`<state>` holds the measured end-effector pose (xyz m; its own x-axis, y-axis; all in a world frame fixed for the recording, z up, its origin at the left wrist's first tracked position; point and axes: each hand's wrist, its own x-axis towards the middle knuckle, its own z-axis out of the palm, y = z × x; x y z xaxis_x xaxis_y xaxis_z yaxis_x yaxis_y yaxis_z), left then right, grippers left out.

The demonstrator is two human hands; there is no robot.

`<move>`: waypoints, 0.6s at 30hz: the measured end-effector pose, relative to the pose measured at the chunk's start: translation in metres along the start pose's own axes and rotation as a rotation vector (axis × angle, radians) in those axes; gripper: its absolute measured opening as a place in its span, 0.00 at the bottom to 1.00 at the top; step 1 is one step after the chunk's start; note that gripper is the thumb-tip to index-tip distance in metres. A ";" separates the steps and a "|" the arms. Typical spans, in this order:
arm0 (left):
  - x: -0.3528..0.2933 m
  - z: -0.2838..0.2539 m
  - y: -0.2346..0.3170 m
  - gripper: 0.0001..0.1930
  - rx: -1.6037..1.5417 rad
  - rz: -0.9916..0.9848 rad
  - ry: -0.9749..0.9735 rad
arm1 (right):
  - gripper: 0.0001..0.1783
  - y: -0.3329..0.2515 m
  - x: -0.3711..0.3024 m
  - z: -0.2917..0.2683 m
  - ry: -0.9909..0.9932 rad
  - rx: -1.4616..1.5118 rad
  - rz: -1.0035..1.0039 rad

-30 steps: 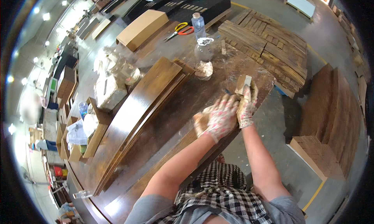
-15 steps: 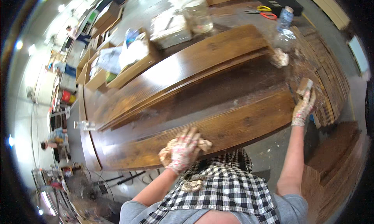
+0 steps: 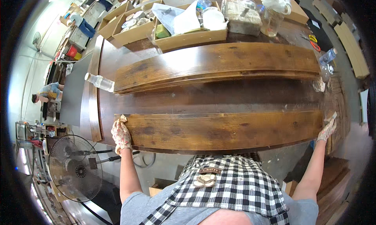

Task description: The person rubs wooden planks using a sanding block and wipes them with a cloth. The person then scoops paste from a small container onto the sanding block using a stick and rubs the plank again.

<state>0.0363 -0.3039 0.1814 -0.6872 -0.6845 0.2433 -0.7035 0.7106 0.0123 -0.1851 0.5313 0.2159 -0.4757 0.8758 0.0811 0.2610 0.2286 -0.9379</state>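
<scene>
A long dark-stained wooden board [image 3: 223, 131] lies across the table in front of me. At its left end is my left hand [image 3: 122, 135], in a patterned glove, its fingers closed around a crumpled beige cloth [image 3: 123, 118] that shows only at the fingertips and below the palm. My right hand [image 3: 327, 130], gloved alike, is at the board's right end and holds a small block [image 3: 333, 116], mostly covered by the fingers. Beyond this board lies a stack of similar stained boards [image 3: 219, 62].
A clear bottle [image 3: 100, 82] lies by the stack's left end; another bottle [image 3: 328, 56] is at its right. Behind stand cardboard boxes [image 3: 192, 39], a wrapped block [image 3: 241, 17] and orange-handled scissors [image 3: 313, 43]. A floor fan [image 3: 80, 171] is at lower left. People work far left.
My left hand has slid with the cloth from the board's middle to its left end. The right hand stays at the right end with the block. My view has turned, levelling the board.
</scene>
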 end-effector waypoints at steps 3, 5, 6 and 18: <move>-0.004 0.003 0.005 0.18 0.051 -0.026 0.065 | 0.36 0.023 0.008 -0.009 -0.047 0.066 -0.144; -0.006 -0.004 0.025 0.16 0.011 -0.092 0.012 | 0.36 0.044 0.033 -0.022 -0.121 0.005 -0.213; -0.007 -0.007 0.030 0.16 -0.005 -0.128 -0.014 | 0.36 0.039 0.034 -0.020 -0.126 0.018 -0.223; 0.016 0.002 -0.033 0.14 -1.167 -0.428 -0.127 | 0.33 -0.047 0.034 -0.008 -0.341 0.545 0.062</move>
<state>0.0478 -0.3385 0.1828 -0.5013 -0.8609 -0.0869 -0.3387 0.1028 0.9353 -0.2071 0.5538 0.2657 -0.7375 0.6754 -0.0061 -0.1248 -0.1452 -0.9815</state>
